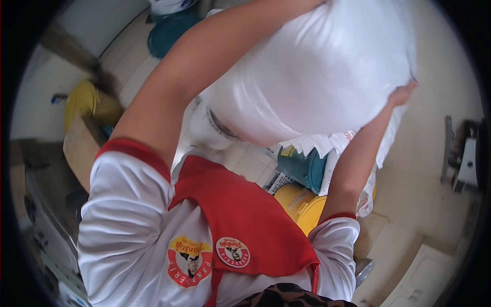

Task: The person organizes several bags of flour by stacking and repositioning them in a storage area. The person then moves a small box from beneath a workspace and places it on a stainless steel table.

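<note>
A big white sack (322,71), bulging and full, is lifted in front of me at chest height and fills the upper middle of the view. My right hand (401,94) grips its right edge, fingers pressed into the fabric. My left arm reaches up along the sack's left side; the left hand itself is hidden behind the sack's top. Under the sack stands a yellow bucket (307,207) beside a teal container (304,169).
A second yellow bucket (84,102) sits at the left by a wooden board (82,148). Another teal container (171,30) stands at the top. Pale tiled floor (434,148) stretches to the right, with a metal fixture (463,163) at the right edge.
</note>
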`<control>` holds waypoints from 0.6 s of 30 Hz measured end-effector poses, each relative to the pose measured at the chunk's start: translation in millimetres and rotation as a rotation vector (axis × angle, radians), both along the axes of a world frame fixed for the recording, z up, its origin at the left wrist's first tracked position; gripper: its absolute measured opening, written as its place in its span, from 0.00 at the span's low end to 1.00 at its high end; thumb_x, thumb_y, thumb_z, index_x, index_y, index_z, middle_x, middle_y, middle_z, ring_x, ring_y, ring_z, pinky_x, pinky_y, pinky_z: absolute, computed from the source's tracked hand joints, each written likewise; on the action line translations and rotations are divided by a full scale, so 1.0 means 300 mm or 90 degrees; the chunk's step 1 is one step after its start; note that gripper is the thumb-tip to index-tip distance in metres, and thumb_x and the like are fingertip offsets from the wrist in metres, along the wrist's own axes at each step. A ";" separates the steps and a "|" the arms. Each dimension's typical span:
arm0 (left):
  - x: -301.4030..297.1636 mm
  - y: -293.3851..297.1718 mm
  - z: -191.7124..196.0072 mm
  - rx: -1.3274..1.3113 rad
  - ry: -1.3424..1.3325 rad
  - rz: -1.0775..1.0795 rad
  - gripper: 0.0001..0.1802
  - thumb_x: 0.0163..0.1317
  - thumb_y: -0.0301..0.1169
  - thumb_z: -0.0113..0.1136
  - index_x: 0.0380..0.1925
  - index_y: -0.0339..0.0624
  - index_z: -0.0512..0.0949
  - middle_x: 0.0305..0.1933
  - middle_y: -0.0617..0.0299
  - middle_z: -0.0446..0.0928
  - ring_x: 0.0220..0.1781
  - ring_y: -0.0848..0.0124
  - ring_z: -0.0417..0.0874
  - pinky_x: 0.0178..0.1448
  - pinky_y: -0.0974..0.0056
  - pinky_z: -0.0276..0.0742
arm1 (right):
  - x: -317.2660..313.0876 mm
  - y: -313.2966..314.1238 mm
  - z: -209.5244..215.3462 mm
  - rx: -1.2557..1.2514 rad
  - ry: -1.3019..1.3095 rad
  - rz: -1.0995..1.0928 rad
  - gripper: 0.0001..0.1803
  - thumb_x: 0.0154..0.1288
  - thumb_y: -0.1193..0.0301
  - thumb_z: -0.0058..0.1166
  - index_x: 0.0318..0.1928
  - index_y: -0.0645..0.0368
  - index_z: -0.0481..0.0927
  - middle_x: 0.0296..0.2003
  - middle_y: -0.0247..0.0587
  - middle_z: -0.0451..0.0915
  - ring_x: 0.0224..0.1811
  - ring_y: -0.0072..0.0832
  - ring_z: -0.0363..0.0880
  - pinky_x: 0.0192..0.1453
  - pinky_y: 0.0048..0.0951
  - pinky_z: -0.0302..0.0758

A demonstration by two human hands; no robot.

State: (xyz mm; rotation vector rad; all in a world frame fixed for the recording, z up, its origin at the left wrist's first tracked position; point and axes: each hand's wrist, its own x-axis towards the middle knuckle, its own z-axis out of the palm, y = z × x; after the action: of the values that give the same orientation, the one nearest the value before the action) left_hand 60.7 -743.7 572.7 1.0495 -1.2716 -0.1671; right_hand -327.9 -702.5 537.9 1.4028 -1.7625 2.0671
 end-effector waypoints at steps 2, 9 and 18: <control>-0.021 0.050 0.022 0.095 0.252 -0.078 0.44 0.62 0.64 0.62 0.31 0.19 0.80 0.26 0.34 0.80 0.33 0.47 0.84 0.44 0.49 0.76 | -0.016 0.001 0.003 0.033 -0.019 0.004 0.39 0.76 0.37 0.40 0.55 0.64 0.80 0.35 0.39 0.77 0.37 0.30 0.71 0.42 0.31 0.68; 0.075 0.125 0.094 0.252 0.193 -0.213 0.35 0.70 0.56 0.59 0.52 0.29 0.80 0.52 0.45 0.82 0.56 0.65 0.82 0.61 0.63 0.76 | 0.199 0.371 -0.076 0.047 -0.331 0.273 0.46 0.71 0.33 0.44 0.69 0.62 0.67 0.56 0.47 0.78 0.58 0.38 0.73 0.63 0.38 0.67; 0.304 0.554 -0.347 0.041 -0.054 -0.382 0.53 0.57 0.45 0.75 0.74 0.34 0.56 0.74 0.40 0.60 0.74 0.49 0.63 0.77 0.49 0.59 | 0.701 0.839 -0.347 -0.010 0.011 0.002 0.48 0.70 0.45 0.55 0.76 0.65 0.54 0.73 0.56 0.59 0.77 0.48 0.56 0.78 0.48 0.55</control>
State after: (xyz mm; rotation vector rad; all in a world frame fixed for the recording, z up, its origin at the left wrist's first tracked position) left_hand 151.9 -577.6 468.5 0.7061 -1.6413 -0.6278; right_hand -117.5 -450.9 433.9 1.4155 -1.7356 2.0581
